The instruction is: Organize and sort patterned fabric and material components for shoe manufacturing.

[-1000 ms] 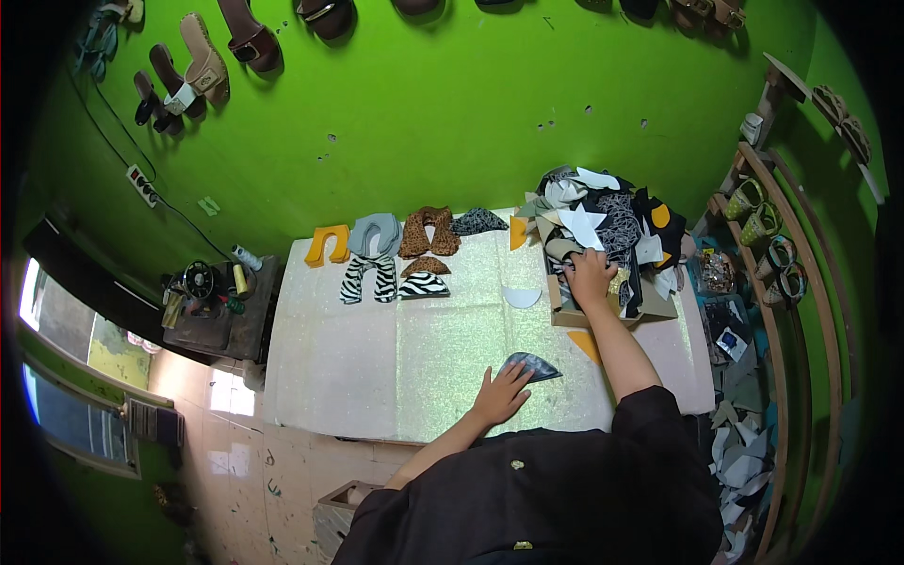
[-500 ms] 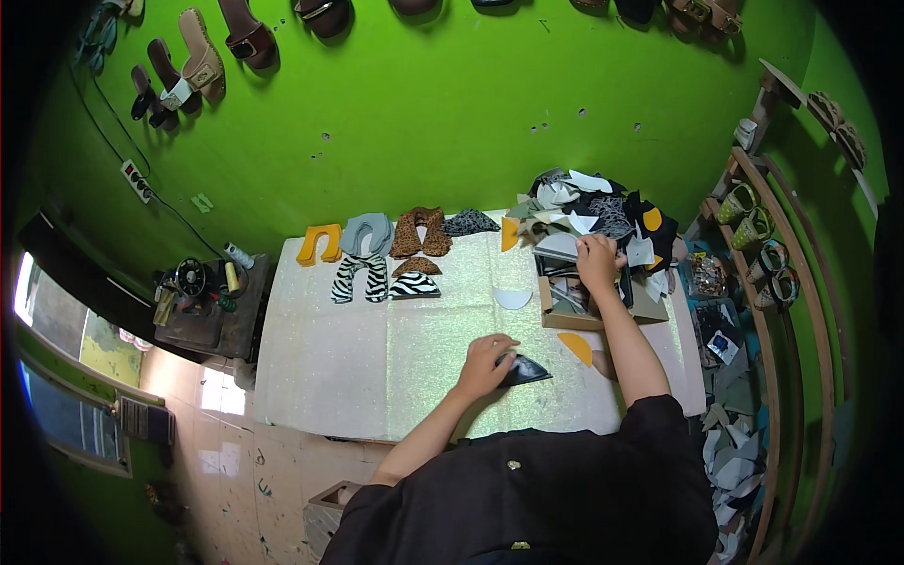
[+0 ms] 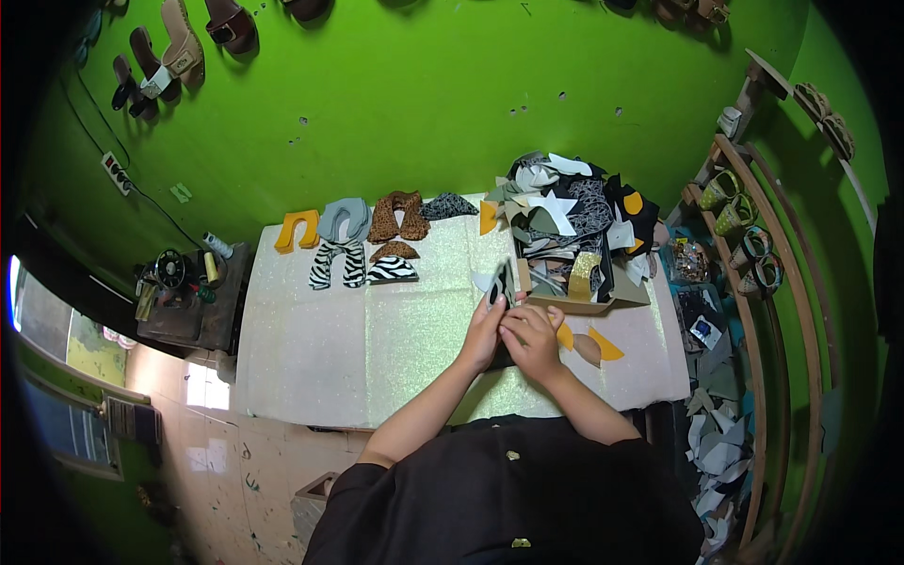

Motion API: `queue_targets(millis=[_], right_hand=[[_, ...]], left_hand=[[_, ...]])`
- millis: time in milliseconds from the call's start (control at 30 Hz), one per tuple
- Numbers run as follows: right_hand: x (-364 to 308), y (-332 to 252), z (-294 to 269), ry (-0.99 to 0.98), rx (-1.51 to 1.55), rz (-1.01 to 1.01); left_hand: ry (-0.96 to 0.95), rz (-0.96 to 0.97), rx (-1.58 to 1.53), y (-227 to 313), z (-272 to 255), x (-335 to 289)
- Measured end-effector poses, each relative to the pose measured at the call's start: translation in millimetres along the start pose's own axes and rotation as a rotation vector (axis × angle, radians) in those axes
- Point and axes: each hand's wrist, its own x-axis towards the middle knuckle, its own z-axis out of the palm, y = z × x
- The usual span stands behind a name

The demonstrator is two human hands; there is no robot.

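Near the front middle of the table, my two hands are together. Upright between the fingers of my left hand (image 3: 484, 331) are thin dark grey cut pieces (image 3: 505, 284) of sheet material. My right hand (image 3: 533, 335) is closed against their lower end, its fingertips partly hidden. Beneath the hands a black piece (image 3: 500, 358) shows in part. Just beyond lies a cardboard box (image 3: 574, 305) heaped with offcuts, a glittery gold piece (image 3: 584, 276) at its front. Yellow cut pieces (image 3: 605, 345) and a brown one (image 3: 587, 349) lie right of my hands.
Sorted cut pieces line the table's back left: yellow (image 3: 299, 230), grey (image 3: 344, 218), leopard-print (image 3: 398, 217) and zebra-print (image 3: 393, 269). A sewing machine (image 3: 171, 271) stands at left. On the right are a wooden shoe rack (image 3: 759, 320) and scraps (image 3: 720, 452) on the floor.
My right hand has come back from the box to meet my left. The dark pieces have been lifted upright. The gold piece now shows at the box's front, and the view has shifted slightly.
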Motion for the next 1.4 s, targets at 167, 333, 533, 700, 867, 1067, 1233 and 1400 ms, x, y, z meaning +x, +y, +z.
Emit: queue_targets(millis=[167, 333, 533, 700, 867, 1067, 1233, 1400], right_hand=[[-1.3, -17.6, -15.6, -0.007, 0.02, 0.075], [-0.8, -13.3, -12.4, -0.261, 0.047, 0.091], [-38.7, -11.9, 39.0, -0.489, 0.124, 0.161], [-44.9, -18.3, 72.3, -0.603, 0.269, 0.451], [-39.0, -32.3, 107.1, -0.607, 0.475, 0.648], [-46.6, -52.6, 148.4, -0.511, 0.118, 0.393], [-60.9, -49.3, 177.0, -0.548, -0.02, 0.406], [-63.1, -48.0, 189.8, -0.46, -0.109, 0.389]], left_hand=[[-0.01, -0.072, 0.17, 14.1, -19.3, -22.3], [-0.274, -0.088, 0.639, 22.2, -50.5, -43.8], [-0.204, -0.103, 0.805, 24.2, -99.1, -72.7], [0.047, -0.184, 0.704, 35.6, -136.4, -94.4], [0.214, -0.024, 0.88, 42.4, -164.5, -103.9], [0.3, 0.189, 1.126, 24.1, -205.8, -107.8], [0.225, 0.324, 1.359, 3.8, -240.1, -102.8], [0.236, 0.349, 1.456, -15.1, -261.5, -107.3]])
